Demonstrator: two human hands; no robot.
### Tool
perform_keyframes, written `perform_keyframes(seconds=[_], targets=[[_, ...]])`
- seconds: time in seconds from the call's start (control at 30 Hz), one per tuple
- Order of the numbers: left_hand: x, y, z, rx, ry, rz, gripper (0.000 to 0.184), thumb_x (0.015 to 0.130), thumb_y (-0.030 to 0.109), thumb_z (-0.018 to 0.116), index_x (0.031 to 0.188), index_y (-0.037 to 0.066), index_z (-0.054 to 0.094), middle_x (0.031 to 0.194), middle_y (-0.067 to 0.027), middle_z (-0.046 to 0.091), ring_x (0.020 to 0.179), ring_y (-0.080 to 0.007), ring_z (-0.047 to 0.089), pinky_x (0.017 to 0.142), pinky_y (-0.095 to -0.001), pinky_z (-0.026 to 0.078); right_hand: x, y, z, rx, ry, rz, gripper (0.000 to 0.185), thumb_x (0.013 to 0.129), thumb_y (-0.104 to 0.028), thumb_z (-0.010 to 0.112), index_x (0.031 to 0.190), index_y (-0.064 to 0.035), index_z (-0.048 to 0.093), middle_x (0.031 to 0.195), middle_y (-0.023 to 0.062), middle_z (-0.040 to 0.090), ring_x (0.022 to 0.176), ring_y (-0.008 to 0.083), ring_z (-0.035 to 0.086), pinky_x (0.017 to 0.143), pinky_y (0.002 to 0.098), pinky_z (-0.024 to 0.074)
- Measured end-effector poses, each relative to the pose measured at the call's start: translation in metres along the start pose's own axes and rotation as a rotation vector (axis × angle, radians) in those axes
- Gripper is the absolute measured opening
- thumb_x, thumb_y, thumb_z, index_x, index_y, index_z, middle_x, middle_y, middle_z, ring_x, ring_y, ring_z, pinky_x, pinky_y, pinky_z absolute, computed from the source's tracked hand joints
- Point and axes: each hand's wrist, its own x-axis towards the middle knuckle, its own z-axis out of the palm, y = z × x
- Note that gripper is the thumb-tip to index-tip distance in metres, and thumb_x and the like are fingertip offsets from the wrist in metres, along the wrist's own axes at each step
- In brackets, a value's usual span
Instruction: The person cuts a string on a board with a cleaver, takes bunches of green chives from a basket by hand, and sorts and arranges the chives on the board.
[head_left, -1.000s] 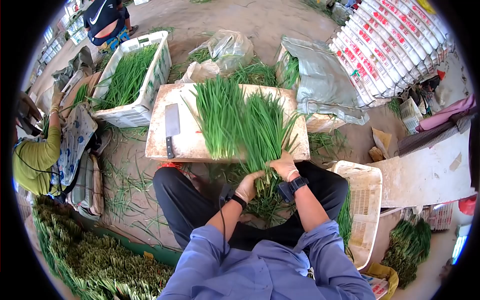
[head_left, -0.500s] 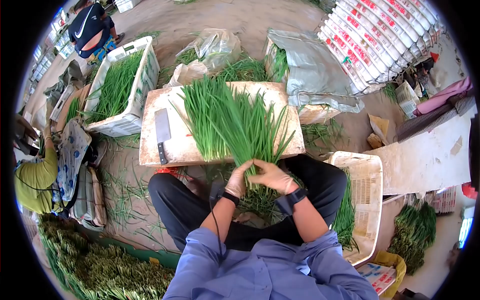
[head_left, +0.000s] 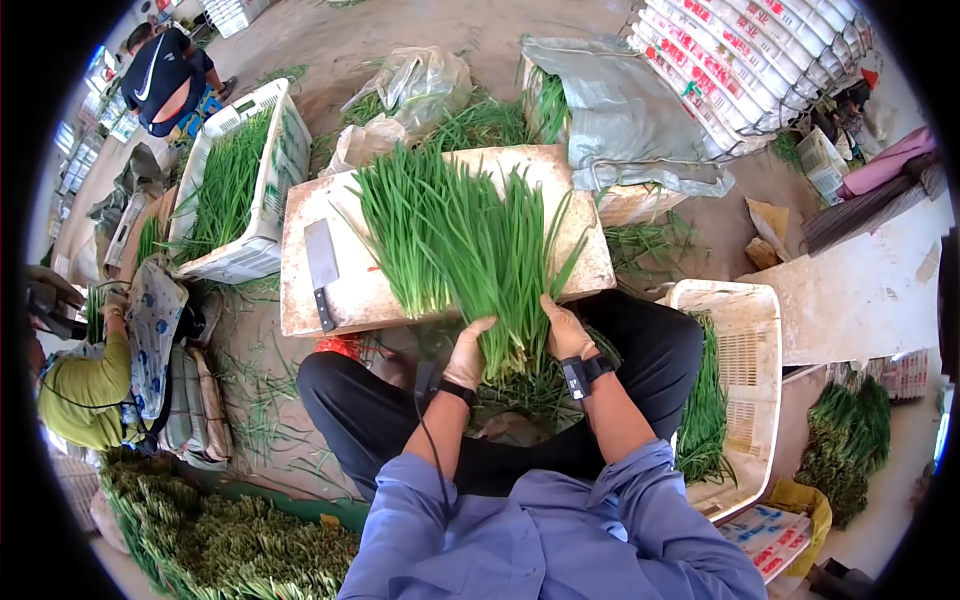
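Observation:
A loose bunch of garlic chives (head_left: 508,290) lies with its leaves over the board and its pale cut ends past the near edge. My left hand (head_left: 467,353), in a thin glove, grips the left side of these stalks near their base. On the opposite side, my gloved right hand (head_left: 567,330) has its fingers curled round the stalks' edge. A second pile of chives (head_left: 405,235) rests against the bunch on the left. The cleaver (head_left: 321,262) lies flat near the left end of the stained white board (head_left: 300,215), its black handle toward me.
A white crate (head_left: 250,235) of chives stands left of the board; another crate (head_left: 750,390) is by my right knee. Bundled chives (head_left: 230,540) fill the lower left. A co-worker in a green sleeve (head_left: 85,395) sits at left. A grey-covered box (head_left: 610,120) stands beyond the board.
My hands, close together at the stalk ends before, are now apart on either side of the bunch. The stalks have spread wider and stand more upright. My view has shifted slightly.

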Motion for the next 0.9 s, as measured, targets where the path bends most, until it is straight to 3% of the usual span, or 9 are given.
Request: perform_keyframes(seconds=[0.1,0.23,0.4,0.47,0.53,0.57,0.67,0.8,0.9], targets=[[0.005,-0.006,-0.014,0.049,0.031,-0.062,0.042,0.097,0.023,0.066,0.133,0.001,0.065,0.125,-0.0136,0.073,0.109,-0.0292,0.072,0.099,-0.0442,0.058,0.028,0.007,-0.03,-0.494,0.13,-0.17,0.036,0.106,-0.022,0.071,0.13,0.0047,0.07,0.119,0.0066,0.073,0.103,0.017,0.064,0.092,0.0349,0.0512],[-0.006,-0.007,0.001,0.01,0.084,-0.073,0.042,0.096,0.022,0.065,0.133,0.001,0.065,0.123,-0.0144,0.074,0.106,-0.0293,0.072,0.096,-0.0436,0.059,0.025,-0.001,-0.023,-0.331,0.182,-0.15,0.037,0.104,-0.02,0.071,0.13,0.006,0.069,0.12,0.0079,0.074,0.103,0.0183,0.066,0.092,0.0339,0.0519],[0.009,-0.022,-0.014,-0.006,0.118,0.095,0.049,0.098,0.025,0.071,0.14,0.0,0.061,0.133,-0.0131,0.069,0.116,-0.0268,0.068,0.104,-0.0411,0.054,0.039,0.015,-0.036,-0.659,0.128,-0.181,0.045,0.095,-0.006,0.069,0.139,0.0026,0.066,0.128,0.0098,0.074,0.111,0.0203,0.069,0.098,0.0343,0.0535],[0.0,-0.021,0.004,0.104,0.238,0.215,0.067,0.097,0.032,0.08,0.149,0.0,0.052,0.144,-0.0103,0.063,0.129,-0.0236,0.06,0.113,-0.0378,0.045,0.039,0.017,-0.032,-0.602,0.053,-0.145,0.048,0.094,-0.006,0.07,0.14,0.0034,0.065,0.128,0.0094,0.074,0.111,0.0208,0.069,0.1,0.0344,0.0529],[0.007,-0.028,-0.004,0.291,0.081,0.377,0.066,0.1,0.032,0.078,0.153,0.003,0.05,0.146,-0.0088,0.061,0.128,-0.0224,0.061,0.109,-0.0357,0.049,0.035,0.014,-0.021,-0.723,-0.038,-0.192,0.047,0.093,-0.008,0.072,0.138,0.004,0.066,0.125,0.0104,0.076,0.111,0.021,0.07,0.1,0.0345,0.0527],[0.007,-0.028,0.0,0.358,0.093,0.432,0.063,0.097,0.022,0.082,0.15,0.002,0.053,0.14,-0.0072,0.064,0.125,-0.0205,0.063,0.108,-0.0355,0.049,0.029,0.011,-0.011,-0.835,-0.035,-0.311,0.048,0.091,-0.011,0.075,0.135,0.0048,0.066,0.122,0.0118,0.077,0.11,0.0194,0.069,0.1,0.0346,0.0529],[0.0,-0.023,0.006,0.474,0.02,0.373,0.058,0.096,0.017,0.082,0.145,0.002,0.057,0.133,-0.006,0.068,0.119,-0.0191,0.064,0.107,-0.0347,0.049,0.011,-0.001,0.005,-1.067,-0.015,-0.318,0.048,0.091,-0.014,0.078,0.134,0.0049,0.066,0.119,0.0129,0.078,0.108,0.0179,0.069,0.099,0.0349,0.0533],[0.001,-0.014,-0.002,0.248,0.13,0.133,0.046,0.091,0.011,0.077,0.135,0.0,0.066,0.125,-0.0105,0.073,0.111,-0.0244,0.07,0.099,-0.0388,0.055,0.01,-0.006,-0.021,-0.492,-0.136,-0.096,0.036,0.091,-0.013,0.079,0.123,0.0036,0.073,0.111,0.0079,0.078,0.098,0.0164,0.07,0.09,0.0334,0.0554],[0.001,-0.013,-0.005,0.219,0.163,0.091,0.037,0.094,0.017,0.071,0.127,0.0,0.071,0.119,-0.0128,0.076,0.104,-0.027,0.073,0.097,-0.0406,0.058,0.021,-0.006,-0.04,-0.498,-0.131,0.026,0.035,0.092,-0.008,0.079,0.124,0.0038,0.074,0.115,0.0068,0.077,0.1,0.0165,0.07,0.091,0.0329,0.0545]])
